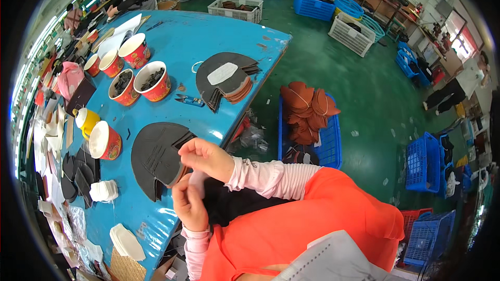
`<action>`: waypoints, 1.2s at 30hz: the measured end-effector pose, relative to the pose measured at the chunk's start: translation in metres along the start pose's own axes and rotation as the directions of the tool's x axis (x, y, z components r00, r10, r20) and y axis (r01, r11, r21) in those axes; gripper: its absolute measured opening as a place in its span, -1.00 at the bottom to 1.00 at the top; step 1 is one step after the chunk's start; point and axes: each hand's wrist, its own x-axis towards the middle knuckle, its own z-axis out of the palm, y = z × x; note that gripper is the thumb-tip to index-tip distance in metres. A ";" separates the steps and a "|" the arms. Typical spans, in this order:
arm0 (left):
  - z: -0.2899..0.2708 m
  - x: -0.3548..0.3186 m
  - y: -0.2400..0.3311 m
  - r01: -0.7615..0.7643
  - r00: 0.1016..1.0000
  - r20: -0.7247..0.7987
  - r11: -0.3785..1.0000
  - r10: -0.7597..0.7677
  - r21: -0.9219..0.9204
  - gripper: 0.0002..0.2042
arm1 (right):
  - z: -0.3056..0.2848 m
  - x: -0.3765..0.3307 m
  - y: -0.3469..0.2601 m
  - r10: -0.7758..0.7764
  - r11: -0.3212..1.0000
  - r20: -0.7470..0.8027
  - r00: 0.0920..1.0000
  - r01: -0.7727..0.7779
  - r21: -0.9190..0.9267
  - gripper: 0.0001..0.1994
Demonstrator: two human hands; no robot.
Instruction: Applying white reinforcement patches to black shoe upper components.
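Note:
My right hand [208, 158] is raised at the near edge of a blue table, its fingers curled together at the tips. Just below it, my left hand [190, 205] has its fingers closed in a pinch. What either hand holds, if anything, is too small or hidden to make out. Both are beside a stack of dark grey, curved cut pieces [159, 151], whose right edge lies partly behind my fingers. Farther back is a second stack of similar pieces [221, 93] with brown edges and a pale paper patch on top. Small blue-handled thread snips [190, 100] lie between the stacks.
Red paper tubs [156, 91], some holding black scraps, and a yellow pot [87, 122] stand on the table [208, 31]. White pads [104, 191] lie at left. Beside the table, a blue crate [329, 143] bears bundled brown pieces [307, 106]. Other people are in the background.

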 end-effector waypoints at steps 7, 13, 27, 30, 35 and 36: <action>-0.009 0.000 0.016 0.082 0.987 -0.141 0.997 -0.079 0.015 -0.95 | -0.027 -0.005 -0.003 0.263 0.964 0.243 0.934 -0.242 -0.110 -0.82; -0.012 -0.012 -0.001 0.208 0.978 0.031 0.978 -0.208 -0.004 -0.96 | -0.044 0.000 -0.002 0.314 0.947 0.373 0.873 -0.257 -0.195 -0.84; 0.038 0.019 0.004 0.012 0.945 0.328 1.000 -0.015 0.010 -0.94 | -0.086 -0.068 -0.068 -0.027 0.765 0.077 0.997 0.070 -0.640 -0.83; 0.049 0.018 0.020 -0.123 0.898 0.416 0.990 0.139 -0.065 -0.95 | -0.123 -0.115 -0.167 0.237 -0.005 -0.149 0.960 -0.152 -0.988 -0.61; 0.060 0.018 0.017 -0.194 0.888 0.410 0.978 0.211 -0.083 -0.94 | -0.064 -0.194 -0.256 -0.422 0.057 0.339 0.841 0.397 -0.916 -0.35; 0.064 0.019 0.018 -0.191 0.881 0.421 0.976 0.217 -0.104 -0.94 | -0.064 -0.201 -0.257 -0.323 0.111 0.326 0.889 0.378 -0.919 -0.36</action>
